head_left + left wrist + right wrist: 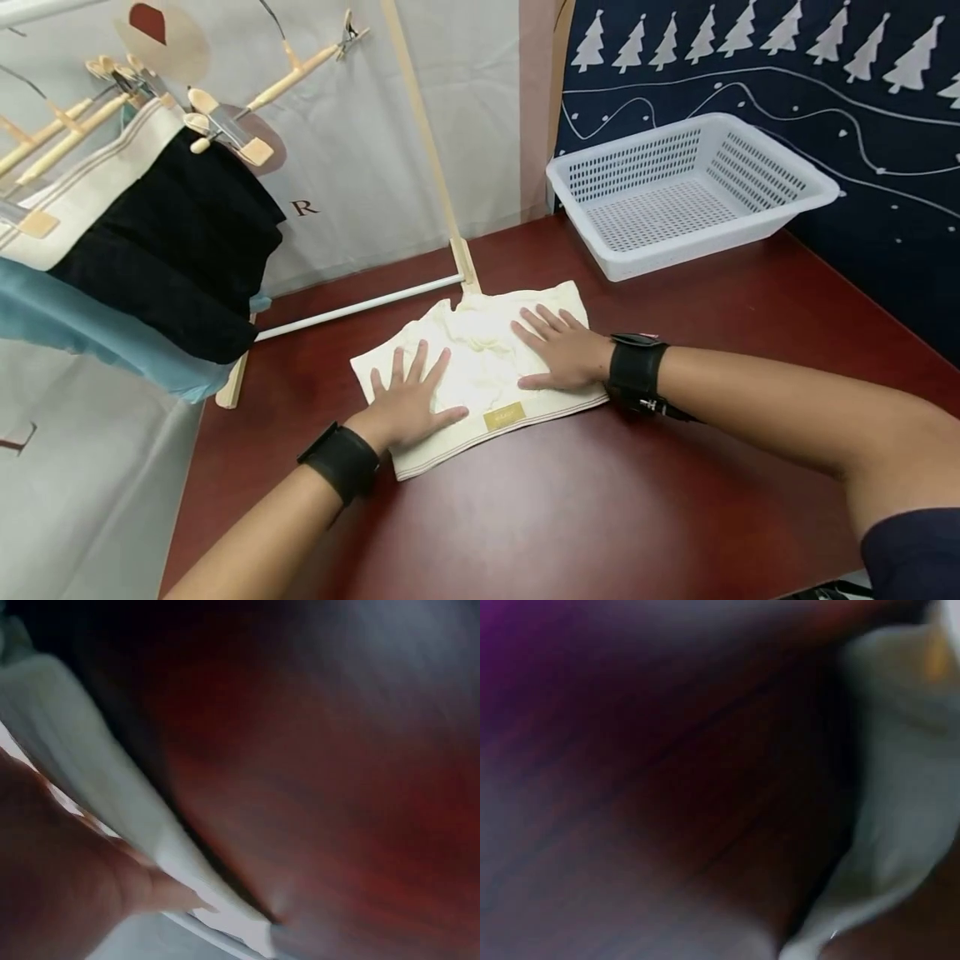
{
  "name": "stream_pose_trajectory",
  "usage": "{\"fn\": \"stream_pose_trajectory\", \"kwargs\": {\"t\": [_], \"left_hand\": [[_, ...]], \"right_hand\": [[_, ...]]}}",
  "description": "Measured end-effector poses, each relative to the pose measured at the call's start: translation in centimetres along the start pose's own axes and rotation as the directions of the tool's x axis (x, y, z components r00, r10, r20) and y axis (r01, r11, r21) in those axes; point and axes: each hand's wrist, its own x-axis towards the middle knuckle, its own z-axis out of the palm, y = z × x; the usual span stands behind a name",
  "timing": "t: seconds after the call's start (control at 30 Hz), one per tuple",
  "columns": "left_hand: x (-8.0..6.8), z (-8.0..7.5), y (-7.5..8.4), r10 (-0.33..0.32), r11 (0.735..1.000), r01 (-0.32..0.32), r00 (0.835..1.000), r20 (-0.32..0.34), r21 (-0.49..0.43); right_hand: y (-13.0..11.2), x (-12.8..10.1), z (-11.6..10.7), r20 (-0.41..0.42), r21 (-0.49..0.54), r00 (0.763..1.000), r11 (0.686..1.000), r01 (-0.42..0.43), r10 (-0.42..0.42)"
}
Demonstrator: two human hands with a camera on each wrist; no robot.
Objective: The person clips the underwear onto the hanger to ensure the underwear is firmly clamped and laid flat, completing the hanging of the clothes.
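Note:
Cream boxer briefs lie spread on the dark red table, waistband toward me, with a gold label on the band. My left hand rests flat on their left half, fingers straight and spread. On the right half, my right hand lies palm down in the same way. Wrinkles run through the cloth between the hands. The left wrist view has the pale waistband running beside the left hand. Blurred pale cloth fills the right side of the right wrist view.
A white perforated basket stands at the table's back right. To the left, black boxer briefs and a light blue garment hang from clips on a wooden rack. The rack's white bar and wooden post stand behind the cream briefs.

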Motion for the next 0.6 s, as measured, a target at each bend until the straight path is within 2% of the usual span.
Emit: {"fn": "stream_pose_trajectory", "kwargs": {"t": [0.13, 0.23, 0.43, 0.6], "left_hand": [[0.5, -0.2, -1.2, 0.035, 0.999, -0.034, 0.999, -0.035, 0.026], [0.7, -0.3, -1.6, 0.052, 0.998, -0.051, 0.998, -0.03, 0.037], [1.0, -0.5, -2.0, 0.04, 0.998, -0.04, 0.999, -0.013, 0.051], [0.6, -0.6, -1.9, 0.028, 0.998, -0.028, 1.0, -0.002, 0.052]], "right_hand": [[1.2, -0.6, 0.4, -0.019, 0.001, 1.0, 1.0, -0.02, 0.02], [1.5, -0.8, 0.4, -0.032, -0.006, 0.999, 1.0, -0.011, 0.01], [1.4, -0.5, -0.1, -0.017, -0.025, 1.0, 1.0, -0.015, 0.014], [0.7, -0.5, -1.1, 0.045, -0.03, 0.999, 0.999, -0.029, 0.031]]}}
